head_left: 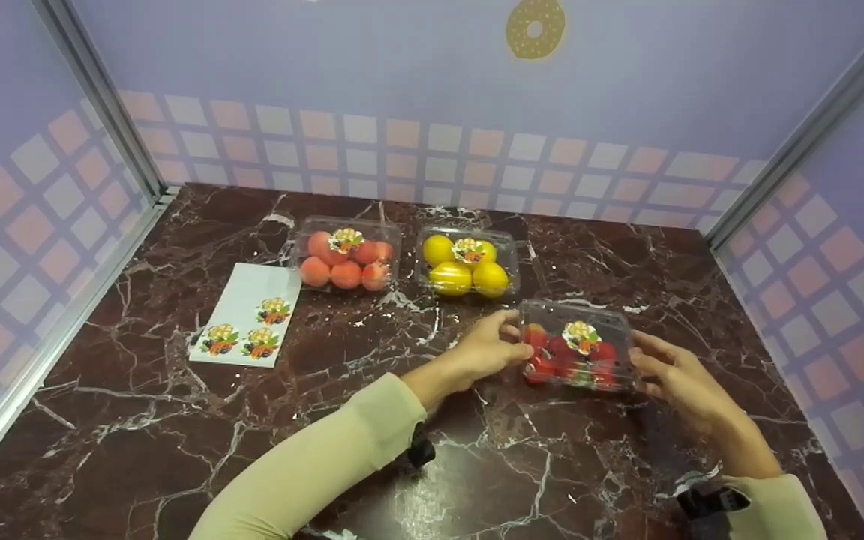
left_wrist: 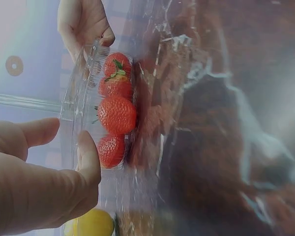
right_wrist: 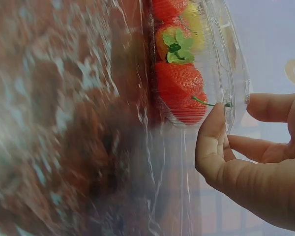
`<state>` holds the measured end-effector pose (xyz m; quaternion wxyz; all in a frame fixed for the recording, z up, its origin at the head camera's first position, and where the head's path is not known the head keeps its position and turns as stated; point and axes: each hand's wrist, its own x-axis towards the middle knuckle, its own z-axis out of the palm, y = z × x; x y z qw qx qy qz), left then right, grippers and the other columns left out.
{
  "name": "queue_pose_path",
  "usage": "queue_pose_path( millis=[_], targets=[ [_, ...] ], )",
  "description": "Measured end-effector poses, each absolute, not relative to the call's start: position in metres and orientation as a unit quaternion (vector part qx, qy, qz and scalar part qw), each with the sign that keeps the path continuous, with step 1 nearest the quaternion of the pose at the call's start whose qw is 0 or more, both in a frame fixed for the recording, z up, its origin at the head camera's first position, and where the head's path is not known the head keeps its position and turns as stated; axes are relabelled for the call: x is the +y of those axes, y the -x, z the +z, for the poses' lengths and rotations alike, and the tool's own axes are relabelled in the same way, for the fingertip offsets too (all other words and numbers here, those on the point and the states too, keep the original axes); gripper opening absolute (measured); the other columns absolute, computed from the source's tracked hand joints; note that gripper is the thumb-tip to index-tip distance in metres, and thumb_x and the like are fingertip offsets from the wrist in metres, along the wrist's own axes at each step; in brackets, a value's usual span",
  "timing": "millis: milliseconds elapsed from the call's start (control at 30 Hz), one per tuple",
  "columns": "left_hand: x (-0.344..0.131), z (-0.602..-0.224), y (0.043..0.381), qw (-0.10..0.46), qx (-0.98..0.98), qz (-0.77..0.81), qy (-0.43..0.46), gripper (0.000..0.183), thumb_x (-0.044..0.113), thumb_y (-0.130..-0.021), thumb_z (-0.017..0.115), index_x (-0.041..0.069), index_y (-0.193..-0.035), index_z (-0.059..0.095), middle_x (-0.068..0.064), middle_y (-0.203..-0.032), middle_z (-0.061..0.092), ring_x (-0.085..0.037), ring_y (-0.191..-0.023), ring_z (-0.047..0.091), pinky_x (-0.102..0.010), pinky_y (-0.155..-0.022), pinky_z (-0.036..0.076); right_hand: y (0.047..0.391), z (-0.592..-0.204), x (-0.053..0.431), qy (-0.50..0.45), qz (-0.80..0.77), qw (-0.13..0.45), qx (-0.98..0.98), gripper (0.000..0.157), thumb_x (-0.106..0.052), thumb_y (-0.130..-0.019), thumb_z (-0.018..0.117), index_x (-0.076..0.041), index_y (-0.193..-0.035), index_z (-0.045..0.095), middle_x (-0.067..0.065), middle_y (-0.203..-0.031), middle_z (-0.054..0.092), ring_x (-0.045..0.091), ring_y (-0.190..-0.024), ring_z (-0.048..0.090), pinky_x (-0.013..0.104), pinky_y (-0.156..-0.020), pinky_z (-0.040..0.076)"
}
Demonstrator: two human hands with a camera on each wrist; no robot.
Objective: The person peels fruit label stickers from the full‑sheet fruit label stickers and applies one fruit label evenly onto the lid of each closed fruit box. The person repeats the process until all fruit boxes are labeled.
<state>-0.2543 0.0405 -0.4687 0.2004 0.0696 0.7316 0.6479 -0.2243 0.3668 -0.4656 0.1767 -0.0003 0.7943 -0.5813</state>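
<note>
A clear plastic clamshell box of strawberries [head_left: 604, 371] sits on the dark marbled tabletop, a fruit sticker [head_left: 580, 337] on its lid. My left hand [head_left: 486, 349] grips the left end of this box, thumb toward me and fingers behind. At the opposite end, my right hand [head_left: 676, 375] holds it by the edge. In the left wrist view, the left thumb [left_wrist: 90, 157] lies against the clear wall near the strawberries [left_wrist: 117, 114]. The right wrist view shows thumb and fingers [right_wrist: 273, 107] at the lid's rim, beside a strawberry [right_wrist: 179, 83] with a green stem.
Behind stand a box of peach-coloured fruit [head_left: 346, 274] and a box of yellow fruit [head_left: 451, 277], each with a sticker on its lid. A white sheet [head_left: 248, 289] bearing 3 fruit stickers lies at left. Tiled-pattern panels [head_left: 432, 142] enclose the table [head_left: 372, 352].
</note>
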Motion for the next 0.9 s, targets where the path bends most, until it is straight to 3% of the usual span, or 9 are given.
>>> queue_pose_path(
  millis=[233, 600, 700, 800, 900],
  targets=[
    [0.060, -0.465, 0.264, 0.203, 0.687, 0.696, -0.049, 0.072, -0.005, -0.093, 0.073, -0.004, -0.157, 0.042, -0.023, -0.144, 0.057, -0.026, -0.112, 0.070, -0.029, -0.096, 0.060, 0.241, -0.463, 0.379, -0.007, -0.569, 0.181, 0.802, 0.075, -0.032, -0.113, 0.052, -0.004, -0.170, 0.012, 0.028, -0.172, 0.018, 0.009, -0.113, 0.055, 0.024, -0.093, 0.056],
    [0.079, -0.462, 0.280, 0.178, 0.703, 0.688, -0.042, 0.076, 0.001, -0.090, 0.076, -0.001, -0.158, 0.044, -0.020, -0.154, 0.054, -0.030, -0.135, 0.059, -0.035, -0.114, 0.049, 0.273, -0.461, 0.386, -0.023, -0.554, 0.166, 0.816, 0.070, -0.027, -0.114, 0.049, -0.001, -0.169, 0.013, 0.026, -0.169, 0.023, 0.009, -0.105, 0.053, 0.022, -0.091, 0.053],
    [0.082, -0.462, 0.284, 0.174, 0.705, 0.686, -0.045, 0.077, 0.003, -0.091, 0.076, 0.001, -0.160, 0.042, -0.017, -0.158, 0.052, -0.030, -0.141, 0.054, -0.037, -0.118, 0.045, 0.282, -0.460, 0.388, -0.024, -0.551, 0.168, 0.817, 0.069, -0.026, -0.115, 0.047, -0.003, -0.169, 0.012, 0.026, -0.170, 0.022, 0.010, -0.109, 0.051, 0.021, -0.092, 0.053],
    [0.084, -0.463, 0.289, 0.170, 0.702, 0.690, -0.048, 0.078, 0.003, -0.091, 0.074, 0.001, -0.161, 0.041, -0.016, -0.161, 0.049, -0.029, -0.145, 0.050, -0.037, -0.121, 0.042, 0.290, -0.461, 0.389, -0.028, -0.552, 0.163, 0.817, 0.067, -0.023, -0.115, 0.046, -0.003, -0.169, 0.014, 0.022, -0.158, 0.039, 0.009, -0.104, 0.051, 0.021, -0.091, 0.053],
    [0.087, -0.462, 0.294, 0.166, 0.696, 0.696, -0.051, 0.078, 0.002, -0.092, 0.073, 0.000, -0.162, 0.039, -0.018, -0.163, 0.046, -0.029, -0.148, 0.046, -0.038, -0.123, 0.039, 0.298, -0.461, 0.387, -0.036, -0.559, 0.149, 0.815, 0.065, -0.021, -0.114, 0.046, -0.001, -0.168, 0.018, 0.017, -0.149, 0.046, 0.008, -0.101, 0.053, 0.022, -0.091, 0.054]
  ],
)
